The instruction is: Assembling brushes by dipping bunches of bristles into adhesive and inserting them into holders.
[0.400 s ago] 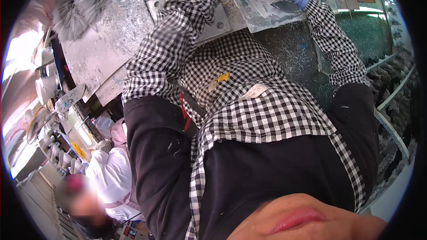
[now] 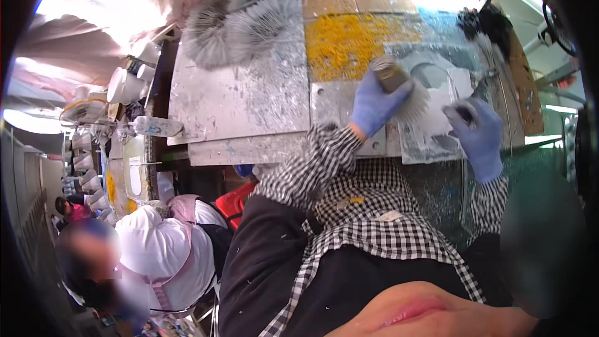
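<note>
My left hand (image 2: 377,101), in a blue-violet glove, is closed around a bundle of thin whitish bristles (image 2: 413,103) with a brownish middle. The bristles fan out to the right, over a flat sheet (image 2: 412,146) smeared with white paste (image 2: 433,115). To the right, my right hand (image 2: 477,128), gloved alike, has its fingers curled together near the sheet's right side. A small dark spot shows between those fingers, and I cannot make out what they hold. A white rectangular piece (image 2: 460,81) lies just beyond this hand.
Many small yellow rings (image 2: 340,43) cover the board behind my left hand. Large heaps of grey bristle bundles (image 2: 249,22) lie on the pale, speckled tabletop (image 2: 231,97) at left. A black tangled item (image 2: 490,25) sits at the far right. Another person (image 2: 153,243) in white works at lower left.
The view has swung, bringing more of the table and both hands into sight. The bristle bundle in my left hand now shows. My hands are farther apart.
</note>
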Tool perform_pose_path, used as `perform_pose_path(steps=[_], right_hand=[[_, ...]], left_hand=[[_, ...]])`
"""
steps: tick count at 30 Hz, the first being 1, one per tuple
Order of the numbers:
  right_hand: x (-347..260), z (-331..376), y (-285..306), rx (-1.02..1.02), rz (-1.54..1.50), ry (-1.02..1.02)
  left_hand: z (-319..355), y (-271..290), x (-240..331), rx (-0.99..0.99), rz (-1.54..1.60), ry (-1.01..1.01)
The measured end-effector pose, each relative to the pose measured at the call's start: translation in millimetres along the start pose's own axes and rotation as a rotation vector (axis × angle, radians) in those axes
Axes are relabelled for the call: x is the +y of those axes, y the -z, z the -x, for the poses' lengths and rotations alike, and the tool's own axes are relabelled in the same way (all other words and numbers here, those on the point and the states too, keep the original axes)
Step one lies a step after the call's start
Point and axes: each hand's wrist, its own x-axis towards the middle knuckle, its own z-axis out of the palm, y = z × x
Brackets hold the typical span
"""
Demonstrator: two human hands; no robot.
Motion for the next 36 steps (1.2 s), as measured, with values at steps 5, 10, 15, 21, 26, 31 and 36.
perform_pose_path(steps=[5, 10, 15, 21, 26, 31, 36], right_hand=[[-49.7, -16.0, 27.7, 0.049, -0.234, 0.140], [-86.5, -76.5, -3.8, -0.154, -0.380, 0.385], [-147.5, -185.9, -60.6, -0.326, -0.180, 0.674], [-160.3, -369.2, -119.9, -0.013, 0.319, 0.907], [-80.6, -475.8, -167.5, 0.010, 0.551, 0.683], [-46.3, -459.9, -196.1, -0.028, 0.312, 0.755], [-52.2, -415.3, -172.2, -0.040, 0.164, 0.818]], left_hand=[[72.1, -6.0, -55.2, -0.248, 1.306, 0.555], [85.5, 30.8, -15.3, -0.241, 1.298, 0.592], [62.3, 121.3, 36.0, 0.012, 0.752, 0.088], [-13.1, 160.8, 83.5, 0.145, 0.354, -0.186], [-89.9, 194.8, 93.9, 0.417, -0.068, -0.294], [-125.5, 245.1, 108.2, 0.693, -0.150, -0.358], [-144.1, 254.4, 136.0, 0.736, -0.012, -0.376]])
